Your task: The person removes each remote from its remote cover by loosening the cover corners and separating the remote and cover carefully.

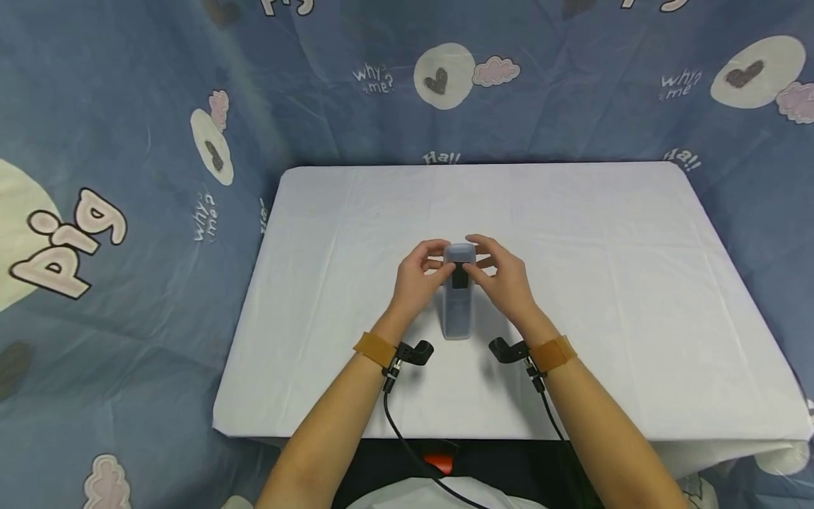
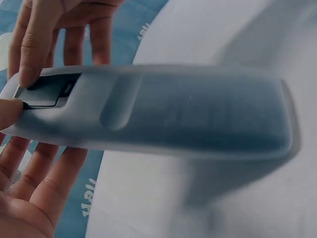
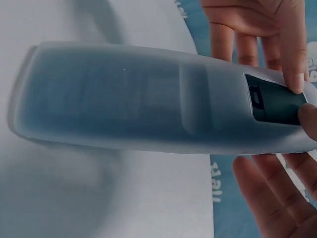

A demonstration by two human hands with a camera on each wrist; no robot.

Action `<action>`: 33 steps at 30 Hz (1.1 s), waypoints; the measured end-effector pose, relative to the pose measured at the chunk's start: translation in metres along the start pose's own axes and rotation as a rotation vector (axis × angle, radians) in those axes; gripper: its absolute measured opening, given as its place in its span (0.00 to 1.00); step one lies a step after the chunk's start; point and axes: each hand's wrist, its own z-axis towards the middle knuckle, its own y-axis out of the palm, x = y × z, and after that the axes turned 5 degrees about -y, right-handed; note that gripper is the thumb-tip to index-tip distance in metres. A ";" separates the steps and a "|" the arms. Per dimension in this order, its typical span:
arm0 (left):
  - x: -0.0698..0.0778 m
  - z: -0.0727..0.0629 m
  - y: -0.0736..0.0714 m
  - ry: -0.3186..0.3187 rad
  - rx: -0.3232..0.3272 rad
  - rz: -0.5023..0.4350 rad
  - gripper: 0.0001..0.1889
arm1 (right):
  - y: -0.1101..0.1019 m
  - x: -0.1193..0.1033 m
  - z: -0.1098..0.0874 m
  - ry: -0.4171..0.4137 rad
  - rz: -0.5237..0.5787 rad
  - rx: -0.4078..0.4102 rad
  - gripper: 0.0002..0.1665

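A slim remote control (image 1: 457, 314) in a translucent blue-grey silicone cover is held over the middle of the white table, its long side running away from the person. At its far end, a cut-out in the cover bares a black panel with a small latch (image 3: 256, 97). My left hand (image 1: 416, 279) grips the far end from the left, thumb on the panel's edge. From the right, my right hand (image 1: 505, 279) holds the same end, its thumb also at the panel. In the left wrist view, the other fingers spread beside and below the remote control (image 2: 198, 111).
A white cloth covers the table (image 1: 636, 318). Blue printed fabric (image 1: 356, 120) hangs behind and at the sides. Each wrist wears a tan strap (image 1: 375, 349) with a black camera mount (image 1: 416, 353), and a cable (image 1: 397, 431) trails toward the person.
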 end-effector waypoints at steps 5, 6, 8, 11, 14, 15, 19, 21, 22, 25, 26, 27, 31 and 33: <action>0.003 0.000 -0.003 0.100 0.005 0.156 0.19 | 0.001 0.000 0.001 -0.064 -0.040 0.013 0.26; 0.004 0.000 -0.003 0.123 0.010 0.179 0.19 | 0.002 0.001 0.001 -0.083 -0.048 0.020 0.25; 0.005 0.000 -0.003 0.167 0.020 0.228 0.19 | 0.003 0.002 0.000 -0.126 -0.072 0.036 0.24; 0.007 0.000 -0.003 0.233 0.023 0.302 0.19 | 0.004 0.004 -0.001 -0.173 -0.100 0.064 0.21; 0.008 -0.001 -0.003 0.299 0.028 0.380 0.19 | 0.005 0.004 -0.002 -0.207 -0.124 0.090 0.20; 0.008 -0.001 -0.003 0.322 0.033 0.403 0.19 | 0.005 0.004 -0.002 -0.215 -0.129 0.098 0.20; 0.008 0.000 -0.003 0.392 0.064 0.452 0.16 | 0.005 0.003 -0.003 -0.244 -0.143 0.125 0.18; 0.008 0.001 -0.003 0.424 0.080 0.461 0.15 | 0.006 0.003 -0.003 -0.255 -0.143 0.140 0.18; 0.008 0.001 -0.003 0.438 0.086 0.462 0.14 | 0.006 0.003 -0.003 -0.260 -0.141 0.148 0.17; 0.006 0.002 -0.002 0.470 0.101 0.447 0.13 | 0.006 0.003 -0.003 -0.273 -0.135 0.168 0.16; 0.006 0.002 -0.002 0.476 0.104 0.434 0.12 | 0.006 0.003 -0.003 -0.278 -0.134 0.174 0.16; 0.005 0.002 -0.001 0.480 0.106 0.420 0.12 | 0.006 0.003 -0.003 -0.280 -0.133 0.178 0.15; 0.005 0.004 -0.001 0.513 0.130 0.376 0.10 | 0.006 0.000 -0.002 -0.306 -0.137 0.203 0.14; 0.005 0.005 -0.001 0.538 0.151 0.358 0.10 | 0.006 0.000 0.000 -0.324 -0.147 0.222 0.13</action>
